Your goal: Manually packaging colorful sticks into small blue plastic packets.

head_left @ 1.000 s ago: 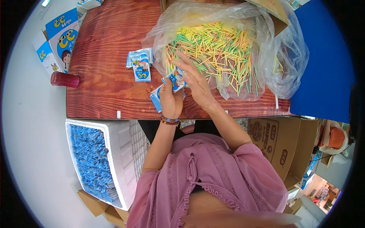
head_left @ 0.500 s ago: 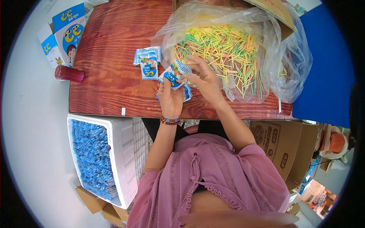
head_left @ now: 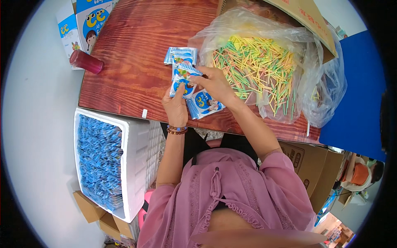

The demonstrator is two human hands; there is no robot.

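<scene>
- 1 small flat packet, white and blue with striped ends and colourful printed pictures, is held slightly tilted above the near middle of the table.
- The left hand pinches its near end, thumb on the printed face; the right hand pinches its far right side between thumb and fingers.
- At least 3 more matching packets are on the table: 2 or more overlapping just beyond the held packet, and 1 near and right.
- 1 clear plastic bag lies open on the right, with too many yellow, green and pink sticks to count.
- 1 brown carton overhangs the bag's far side.
- 1 red container and 2 printed boxes stand far left.
- 1 white foam box, near left, holds uncountable blue packets.
- The held packet partly hides the overlapping packets; the right hand covers the bag's near left edge.
</scene>
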